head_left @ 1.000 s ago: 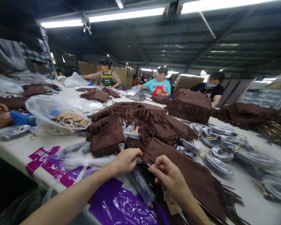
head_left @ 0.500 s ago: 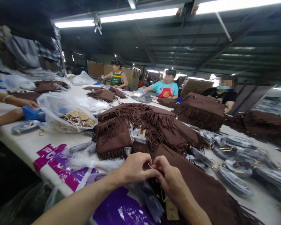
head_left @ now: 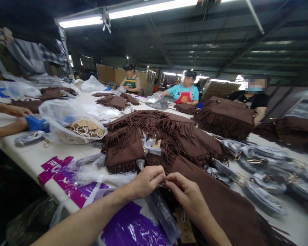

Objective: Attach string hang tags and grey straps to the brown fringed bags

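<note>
My left hand (head_left: 150, 181) and my right hand (head_left: 186, 188) meet fingertip to fingertip over a brown fringed bag (head_left: 213, 191). Both are closed in a pinch on a thin string, mostly hidden by the fingers. Below my right hand hangs a kraft-paper hang tag (head_left: 184, 227) with a white string loop. A clear plastic sleeve (head_left: 164, 218) lies under my hands, beside purple plastic packaging (head_left: 133, 227). A bundle of fine clear plastic strands (head_left: 105, 177) rests left of my left hand.
Brown fringed bags (head_left: 159, 126) are heaped ahead. A plastic bag (head_left: 53, 119) holds string tags (head_left: 86, 130) on the left. Wrapped straps (head_left: 264, 198) with gold clasps lie right. A co-worker's hands (head_left: 15, 116) are at far left; several people work across the table.
My fingertips have drawn together, closing the gap between my hands. The string visible between them is now mostly hidden. The view has shifted slightly.
</note>
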